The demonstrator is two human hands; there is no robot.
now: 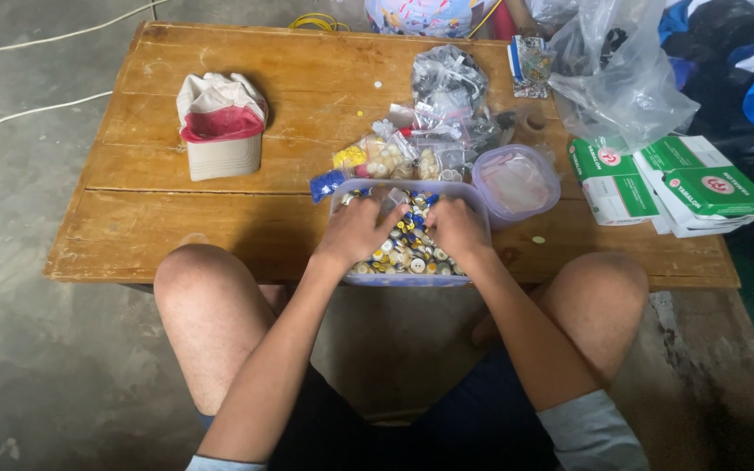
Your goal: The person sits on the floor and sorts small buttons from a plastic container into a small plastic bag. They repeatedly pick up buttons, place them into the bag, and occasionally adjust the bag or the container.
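Now the clear plastic tub (348,277) stands at the near edge of the wooden table (185,227), between the person's knees, and it is full of small buttons (405,249), mostly white, yellow and blue. Both hands are inside the tub, on top of the buttons. The left hand (356,231) lies palm down with the fingers bent into the pile; I cannot tell if it holds any button. The right hand (457,228) is also palm down with curled fingers, and what it grips is hidden. Just behind the tub lie several small clear bags (394,155) with sorted buttons, and to the right of the tub is a round clear container (517,183), just beside it. Farther left on the table rests a white and red cap (221,125). At the right side are green and white boxes (674,181), and behind them a big transparent plastic bag (621,74).
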